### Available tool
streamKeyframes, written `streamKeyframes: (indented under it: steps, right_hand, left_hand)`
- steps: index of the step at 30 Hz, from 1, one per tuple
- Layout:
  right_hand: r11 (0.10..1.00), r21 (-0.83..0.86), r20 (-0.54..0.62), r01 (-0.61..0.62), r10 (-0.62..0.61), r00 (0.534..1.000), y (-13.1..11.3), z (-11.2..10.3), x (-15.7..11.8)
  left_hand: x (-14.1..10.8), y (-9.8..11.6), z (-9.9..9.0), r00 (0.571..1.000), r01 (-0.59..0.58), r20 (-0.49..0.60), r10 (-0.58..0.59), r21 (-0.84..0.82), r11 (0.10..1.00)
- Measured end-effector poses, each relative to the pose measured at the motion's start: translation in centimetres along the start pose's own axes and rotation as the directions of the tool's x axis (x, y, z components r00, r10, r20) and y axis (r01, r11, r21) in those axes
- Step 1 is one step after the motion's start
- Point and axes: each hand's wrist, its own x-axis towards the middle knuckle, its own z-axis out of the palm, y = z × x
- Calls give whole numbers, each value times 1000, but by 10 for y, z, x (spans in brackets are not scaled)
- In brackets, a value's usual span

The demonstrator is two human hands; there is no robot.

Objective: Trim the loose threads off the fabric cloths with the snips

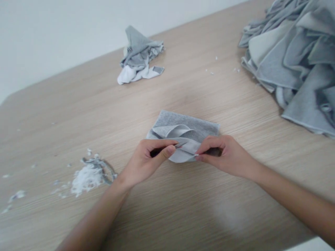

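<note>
A folded piece of light grey fabric (pixel 187 122) lies on the table in front of me, its near layers lifted and rippled. My left hand (pixel 154 157) pinches the near edge of it between thumb and index finger. A thin, dark grey pointed shape shows at those fingertips; I cannot tell if it is a fold or a small tool. To the right, my right hand (pixel 222 153) pinches the same edge, with a tiny white bit, perhaps thread, at its fingertips. A short gap of fabric runs between the two hands.
A large heap of grey fabric pieces (pixel 293 59) covers the table's (pixel 167 209) right back. A smaller crumpled grey and white pile (pixel 140 52) sits near the far edge. Left of my left hand lies a clump of white thread scraps (pixel 87 177), with lint scattered around it.
</note>
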Motion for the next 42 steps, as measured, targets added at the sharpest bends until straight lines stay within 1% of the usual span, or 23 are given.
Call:
streamKeyframes:
  steps: [4, 8, 10, 14, 17, 19, 21, 23, 25, 27, 29, 31, 33, 35, 36, 39, 42]
  right_hand:
    - [998, -46, 18, 43, -43, 999, -1, -1, -1]
    - [987, -113, 119, 117, -103, 988, -3, -4, -3]
    - [982, -132, 169, 138, -115, 979, -5, -7, -4]
    - [966, -158, 250, 207, -163, 954, -8, -15, -6]
    - [951, -147, 208, 271, -238, 949, -10, -21, -7]
    - [928, -148, 153, 342, -320, 935, -11, -24, -7]
    - [886, -182, 114, 427, -413, 904, -11, -26, -8]
    - [834, -246, 101, 494, -485, 869, -10, -25, -11]
    - [777, -359, 121, 517, -511, 851, -10, -20, -18]
    - [700, -505, 168, 505, -494, 853, -10, -9, -28]
    - [607, -630, 244, 484, -437, 866, -10, 4, -39]
    - [528, -692, 330, 493, -376, 866, -8, 17, -52]
    - [477, -708, 375, 520, -370, 850, -4, 26, -63]
    - [459, -702, 361, 544, -430, 828, 2, 27, -73]
    - [463, -695, 328, 549, -475, 817, 4, 25, -77]
    - [490, -691, 178, 531, -596, 783, 5, 16, -84]
    - [515, -717, 40, 469, -642, 766, -1, 11, -83]
  left_hand:
    - [-3, 8, -4, 998, -16, -59, 25, 140, 990]
    - [-7, 18, -4, 988, -10, -148, 42, 214, 977]
    - [-13, 22, -6, 988, -1, -150, 36, 227, 974]
    - [-40, 23, -14, 997, -2, -72, 21, 251, 968]
    - [-69, 16, -20, 997, -9, -65, 29, 298, 954]
    - [-90, 9, -23, 996, 53, -82, -25, 352, 935]
    - [-108, 4, -25, 986, 163, -102, -133, 380, 911]
    - [-125, 1, -26, 966, 258, -101, -238, 377, 889]
    - [-137, 1, -27, 955, 296, -93, -282, 370, 881]
    - [-144, 2, -28, 951, 306, -81, -297, 364, 880]
    - [-148, 4, -29, 951, 307, -82, -298, 351, 884]
    - [-148, 4, -30, 955, 296, -80, -286, 335, 894]
    - [-148, 4, -31, 961, 275, -74, -266, 323, 906]
    - [-150, 3, -32, 966, 258, -58, -253, 315, 913]
    - [-151, 3, -32, 967, 252, -50, -250, 312, 916]
    - [-156, 0, -33, 968, 246, -29, -249, 307, 919]
    - [-158, -1, -32, 967, 246, -14, -253, 296, 923]
